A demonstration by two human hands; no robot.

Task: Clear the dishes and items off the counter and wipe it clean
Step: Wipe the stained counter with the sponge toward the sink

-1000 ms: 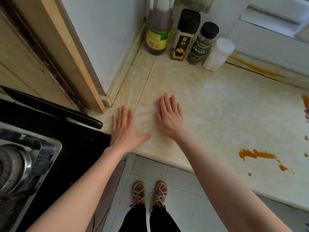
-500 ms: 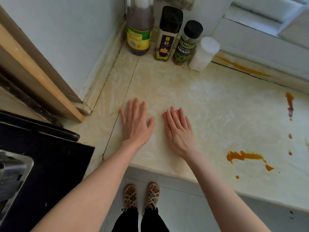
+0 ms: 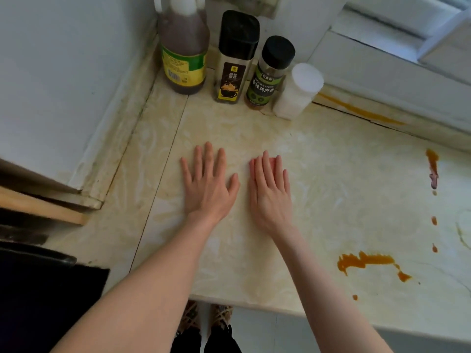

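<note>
Palms of L hand (image 3: 207,189) & R hand (image 3: 271,192) flat, empty on counter (image 3: 331,174); best clear bottles (image 3: 235,59) at 12 o'clock, then wipe sauce (image 3: 364,261) at 4.

Soft, even light is received from the upper right, where the white ledge (image 3: 387,59) is rendered brightest; only a dull sheen is seen on the counter (image 3: 344,179), and shadows are faint. The black surface (image 3: 38,307) at lower left is lost in deep shade. Straight edges are bowed toward the borders by the wide lens, and fine detail, such as the bottle labels (image 3: 228,84), is slightly smeared.
</note>
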